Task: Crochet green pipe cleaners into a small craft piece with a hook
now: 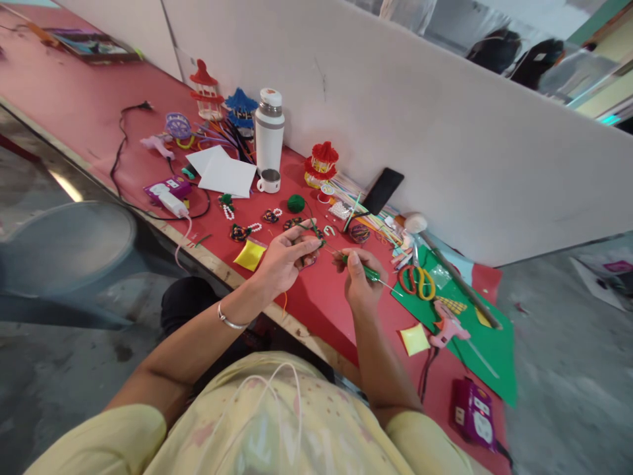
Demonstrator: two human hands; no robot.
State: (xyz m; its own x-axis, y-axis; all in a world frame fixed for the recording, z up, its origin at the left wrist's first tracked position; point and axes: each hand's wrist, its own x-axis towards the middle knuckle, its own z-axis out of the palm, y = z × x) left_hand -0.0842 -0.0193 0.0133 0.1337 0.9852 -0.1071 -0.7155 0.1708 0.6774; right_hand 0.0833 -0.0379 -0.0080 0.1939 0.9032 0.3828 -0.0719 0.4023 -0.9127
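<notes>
My left hand (291,254) is closed, pinching green yarn (319,236) between thumb and fingers above the red table. My right hand (362,280) is wrapped round a green-handled tool with a thin metal shaft (370,272), its shaft pointing away to the lower right. A thin strand seems to run between the two hands; its exact kind is too fine to tell. Just beyond the left hand lie a green yarn ball (295,203) and a dark multicoloured braided ring (293,224), partly hidden by the fingers. A yellow packet (250,254) lies beside my left wrist.
Scissors (418,282) and a pink glue gun (448,324) lie at right on a green sheet (504,376). A white flask (270,135), a steel-lined cup (270,181) and a red-roofed craft model (322,163) stand towards the partition. A grey stool (69,237) is at left.
</notes>
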